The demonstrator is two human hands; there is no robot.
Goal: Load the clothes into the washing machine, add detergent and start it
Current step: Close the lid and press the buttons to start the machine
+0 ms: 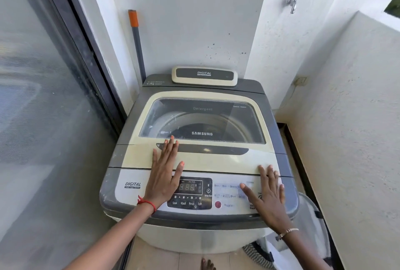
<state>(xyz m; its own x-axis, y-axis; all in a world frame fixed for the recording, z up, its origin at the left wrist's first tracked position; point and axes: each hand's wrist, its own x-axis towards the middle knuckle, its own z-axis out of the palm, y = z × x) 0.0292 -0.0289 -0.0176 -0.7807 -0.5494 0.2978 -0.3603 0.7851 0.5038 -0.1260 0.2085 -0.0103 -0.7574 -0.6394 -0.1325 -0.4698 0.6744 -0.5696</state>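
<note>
I see a tiled floor (164,256) at the bottom of the frame. The washing machine (201,161) stands on it mid-frame, a mesh laundry basket (311,222) sits at its lower right, and a bare foot (207,264) rests below.

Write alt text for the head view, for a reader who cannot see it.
Both hands lie flat and empty on a closed top-loading washing machine: the left hand on the cream lid, the right hand on the control panel. A laundry basket stands at its right.

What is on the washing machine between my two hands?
In the head view, the dark display panel and red Program button lie between the left hand and right hand.
</note>
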